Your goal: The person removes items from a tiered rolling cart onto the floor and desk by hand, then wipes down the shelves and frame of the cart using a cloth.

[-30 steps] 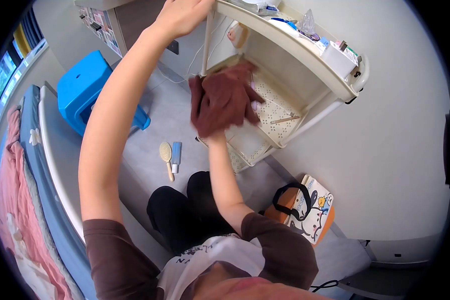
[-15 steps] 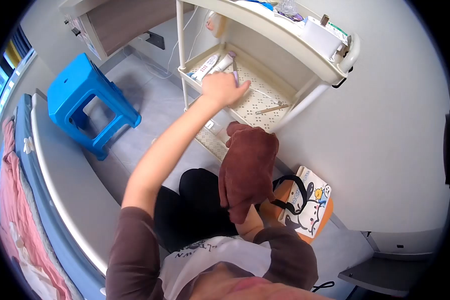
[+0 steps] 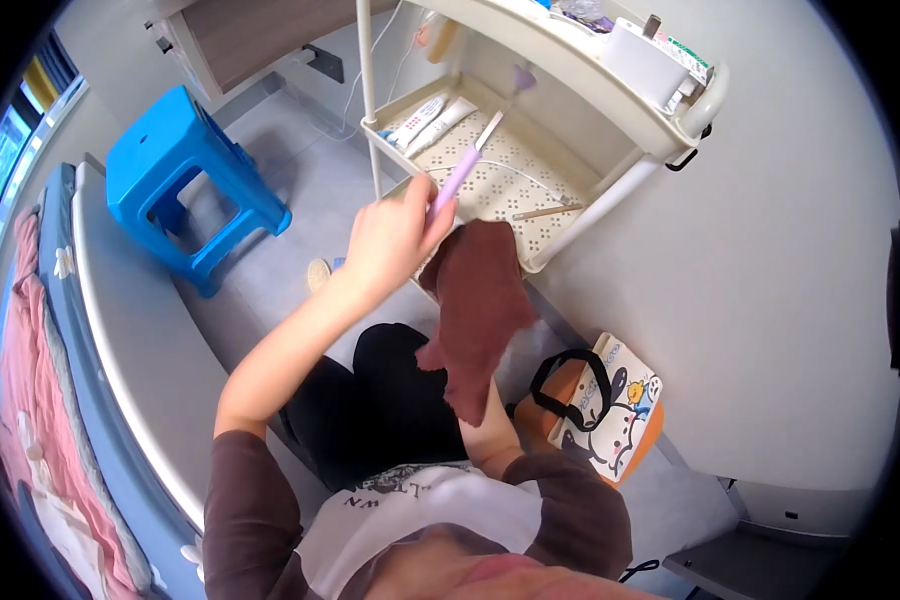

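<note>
Cloth [image 3: 480, 300], brown and draped in folds, looks soft, light and limp, so it should give under your fingers rather than crack or slip; gather several folds together, since a pinch on one edge would probably let the rest hang and swing. It lies over the end of your right forearm [image 3: 492, 438], with its upper part near the trolley [image 3: 580, 75] and its lower edge hanging above your knees. Your right hand is hidden by the fabric, so you cannot tell from here whether that grip is open or clenched on it.

Your left hand [image 3: 390, 240] has its fingers closed around the lower end of a slim tool [image 3: 456, 183] with a lilac handle. That tool slants up and away from your knuckles, its pale shaft and blurred lilac tip reaching over the trolley's middle shelf [image 3: 505, 175]. It appears light and stiff, and the handle may be a little slick; hold it around the thicker lilac part and spare the tip, which could be more delicate. The cloth sits just to the right of your left hand, and whether they touch is hard to tell. Beyond the hand, two tubes [image 3: 438, 128] rest on the shelf.
</note>
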A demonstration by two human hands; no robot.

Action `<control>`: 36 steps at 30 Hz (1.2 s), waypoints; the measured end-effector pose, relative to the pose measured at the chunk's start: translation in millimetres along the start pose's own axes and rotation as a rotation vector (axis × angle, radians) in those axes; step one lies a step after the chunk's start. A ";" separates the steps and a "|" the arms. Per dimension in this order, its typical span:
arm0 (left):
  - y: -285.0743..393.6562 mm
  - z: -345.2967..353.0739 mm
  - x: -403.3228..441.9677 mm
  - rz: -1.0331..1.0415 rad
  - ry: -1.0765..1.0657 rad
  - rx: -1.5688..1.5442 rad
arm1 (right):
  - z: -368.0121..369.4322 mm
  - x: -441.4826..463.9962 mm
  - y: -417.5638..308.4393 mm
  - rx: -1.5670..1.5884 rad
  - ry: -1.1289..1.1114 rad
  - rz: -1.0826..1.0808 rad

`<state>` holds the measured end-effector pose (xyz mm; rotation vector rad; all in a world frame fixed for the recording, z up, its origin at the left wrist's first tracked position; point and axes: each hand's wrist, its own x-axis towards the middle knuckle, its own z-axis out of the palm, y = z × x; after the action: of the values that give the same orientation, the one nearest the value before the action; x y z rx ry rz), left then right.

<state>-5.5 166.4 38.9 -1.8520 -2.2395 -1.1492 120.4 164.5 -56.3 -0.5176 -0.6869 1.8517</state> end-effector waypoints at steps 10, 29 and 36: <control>-0.8 -9.9 -95.4 -0.078 -0.127 -0.807 | 46.6 6.5 8.0 0.011 -0.277 0.040; 0.2 -25.0 -148.3 -0.586 -0.363 -1.262 | 68.4 10.6 -19.7 -0.112 -0.241 -0.010; 4.1 -19.1 -144.2 -0.295 -0.161 -0.210 | 83.6 9.6 -25.0 -0.148 -0.005 -0.172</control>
<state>32.8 34.6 -9.6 -1.7827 -2.6462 -1.3699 81.0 162.5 22.2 -0.5325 -0.8498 1.6501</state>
